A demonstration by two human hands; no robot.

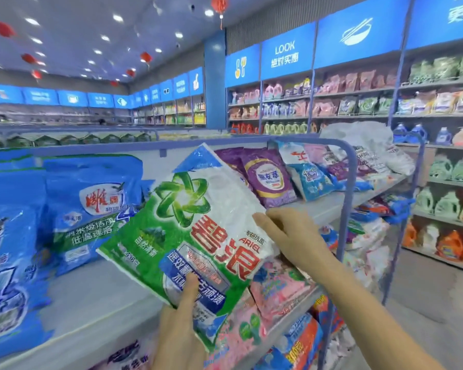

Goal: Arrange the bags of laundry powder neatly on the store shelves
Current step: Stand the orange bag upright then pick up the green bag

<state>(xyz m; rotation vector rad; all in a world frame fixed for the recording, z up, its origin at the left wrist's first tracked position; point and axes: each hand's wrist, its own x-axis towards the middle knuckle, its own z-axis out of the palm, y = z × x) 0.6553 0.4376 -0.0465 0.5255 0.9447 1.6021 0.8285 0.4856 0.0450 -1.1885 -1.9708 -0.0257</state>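
Held the green & white Ariel bag [193, 231] tilted, up in front of the shelf [96, 297], btw the blue bags [91, 204] on my left & the purple bag [267, 177] further right. L hand [182, 316] pinched its bottom edge, thumb on front; R hand [286, 231] clamped its right side.

The pale grey metal top shelf [96, 297] is a flat deck. A blue tubular frame [348, 198] arches over its right part. Large blue plastic laundry powder bags [91, 204] stand upright side by side on the left part of the deck. Further right, a purple plastic bag [267, 177] leans back on the deck, with a light blue and white bag [312, 180] just beside it. White plastic bags [358, 137] are piled at the far end. The grey lower shelf [294, 311] carries pink plastic bags [278, 289] lying flat.
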